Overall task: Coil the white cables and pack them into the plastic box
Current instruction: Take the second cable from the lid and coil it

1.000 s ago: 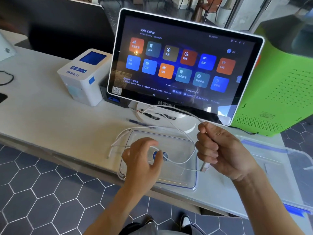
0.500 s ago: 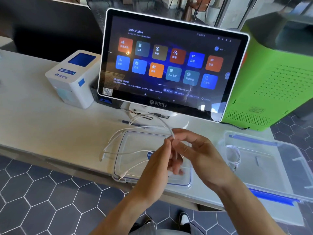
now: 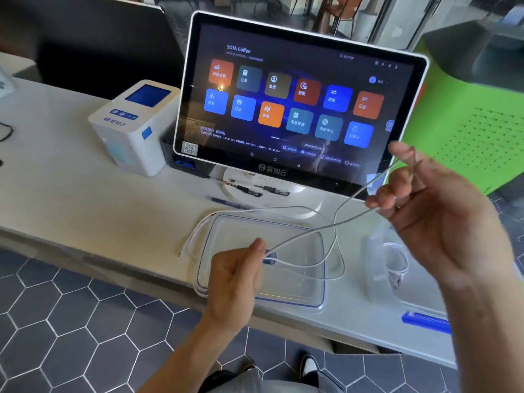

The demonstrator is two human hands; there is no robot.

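A white cable (image 3: 306, 233) runs through the air between my two hands. My left hand (image 3: 235, 279) pinches it low over the clear lid (image 3: 317, 303) with a blue rim, which lies flat on the table. My right hand (image 3: 433, 211) is raised to the right and holds the cable's other part, looped over its fingers. The slack trails in curves (image 3: 337, 268) across the lid. A second white cable (image 3: 198, 231) lies around the lid's left side. The clear plastic box (image 3: 374, 251) stands to the right with a coiled white cable (image 3: 397, 262) inside.
A touchscreen terminal (image 3: 283, 103) stands behind the lid, with pens (image 3: 249, 191) on its base. A white receipt printer (image 3: 133, 126) sits to its left and a green machine (image 3: 476, 123) to its right. The table's front edge (image 3: 113, 259) runs above a hexagon-tiled floor.
My hands, which met over the lid half a second ago, have drawn apart. The right hand rose up and right, pulling the cable out between them.
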